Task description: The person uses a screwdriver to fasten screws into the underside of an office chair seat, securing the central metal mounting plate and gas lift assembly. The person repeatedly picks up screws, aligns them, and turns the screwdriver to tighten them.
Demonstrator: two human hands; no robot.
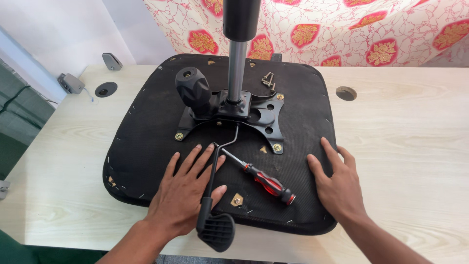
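Head view. Gas lift column (238, 58), chrome below and black above, is cut off by the top edge; its upper end is unseen. Both forearms run out of the bottom edge. The base of the black ribbed knob (193, 90) is hidden behind the mounting plate's raised centre.

Upturned chair seat (146, 132): black fabric underside, rounded square, stapled along the rim, lying flat on a pale wood-grain table (405, 127). Black metal mounting plate (254, 115) sits at the seat's middle, fixed with brass-coloured screws at its corners. Bent black lever (215, 181) runs from the plate toward the near edge and ends in a ribbed paddle overhanging the seat.

Left hand (188, 193): flat on the fabric, fingers spread, gripping nothing; the lever crosses over it. Right hand (337, 181): flat on the seat's right edge, fingers slightly apart, empty. Screwdriver (261, 178), red-and-black handle, lies loose on the seat between the hands, touching neither.

Loose screws (268, 79) lie near the far rim. Two round cable holes pierce the tabletop. Floral pink-and-white cloth (381, 29) hangs behind.
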